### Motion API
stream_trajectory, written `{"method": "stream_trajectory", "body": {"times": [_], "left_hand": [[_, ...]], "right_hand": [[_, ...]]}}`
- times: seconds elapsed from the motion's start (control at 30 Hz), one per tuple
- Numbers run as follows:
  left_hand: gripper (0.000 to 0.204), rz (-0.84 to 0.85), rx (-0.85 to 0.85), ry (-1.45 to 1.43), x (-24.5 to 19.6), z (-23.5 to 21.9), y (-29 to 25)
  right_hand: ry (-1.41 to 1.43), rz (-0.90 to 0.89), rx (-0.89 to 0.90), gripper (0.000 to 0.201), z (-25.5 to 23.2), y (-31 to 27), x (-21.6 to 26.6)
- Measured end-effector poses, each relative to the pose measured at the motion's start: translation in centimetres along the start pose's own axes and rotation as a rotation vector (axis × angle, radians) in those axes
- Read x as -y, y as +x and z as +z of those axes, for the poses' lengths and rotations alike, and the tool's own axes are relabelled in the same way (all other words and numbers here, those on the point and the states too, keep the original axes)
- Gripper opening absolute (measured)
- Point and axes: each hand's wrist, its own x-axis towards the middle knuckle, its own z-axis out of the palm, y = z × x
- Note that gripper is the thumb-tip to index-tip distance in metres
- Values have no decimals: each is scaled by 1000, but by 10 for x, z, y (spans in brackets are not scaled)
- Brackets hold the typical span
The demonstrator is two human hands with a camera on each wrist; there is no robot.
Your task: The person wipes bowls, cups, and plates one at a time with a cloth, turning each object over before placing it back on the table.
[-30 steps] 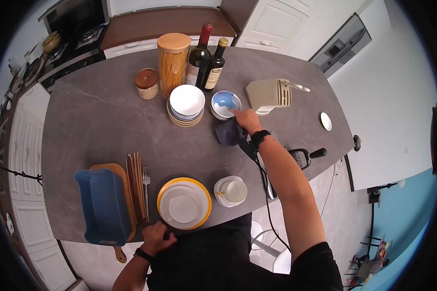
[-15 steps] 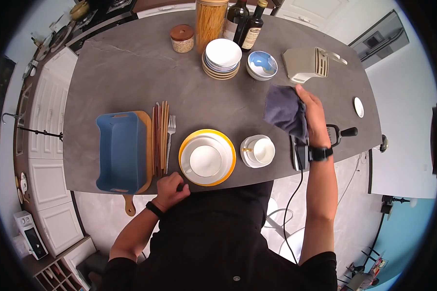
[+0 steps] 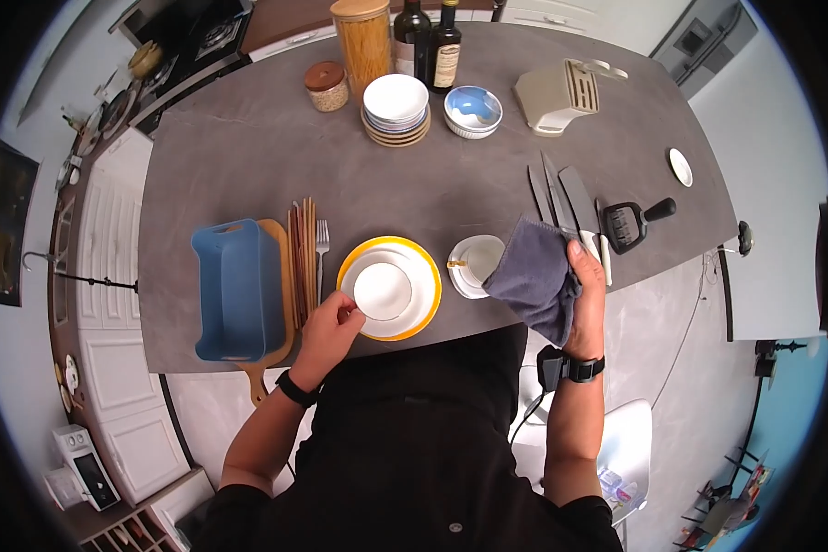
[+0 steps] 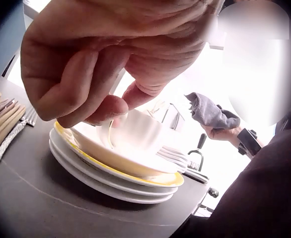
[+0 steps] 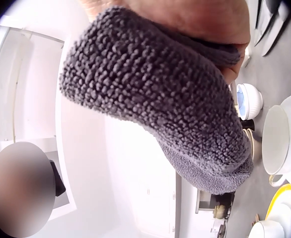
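Head view: left hand [image 3: 329, 324] is pinching the rim of the small white bowl [image 3: 383, 290] on the yellow-rimmed plate stack [image 3: 388, 287], right at the worktop [image 3: 248, 156] edge nearest the body. Right hand [image 3: 587, 296] is gripping the grey cloth [image 3: 534, 276] beside the cup and saucer [image 3: 476, 265].

Left wrist view: fingers [image 4: 103, 110] are curling onto the bowl rim. Best to lift straight up so the plates don't shift.

Right wrist view: cloth is bunching in the palm; spread it flat before wiping.
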Motion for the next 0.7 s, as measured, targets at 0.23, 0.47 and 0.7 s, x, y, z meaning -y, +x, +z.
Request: {"method": "stream_trajectory", "body": {"times": [0.23,0.47,0.7], "left_hand": [[18,-77,78,-197,-1,9,-3],[24,-21,2,-120,2,13,-4],[26,-38,-5,-34,-4,10,-6]], "right_hand": [[26,43,19,52,-23,-20,-19],[158,95,-54,31,-14,-40,-20],[127,46,-28,30,-5,-44,-20]]}}
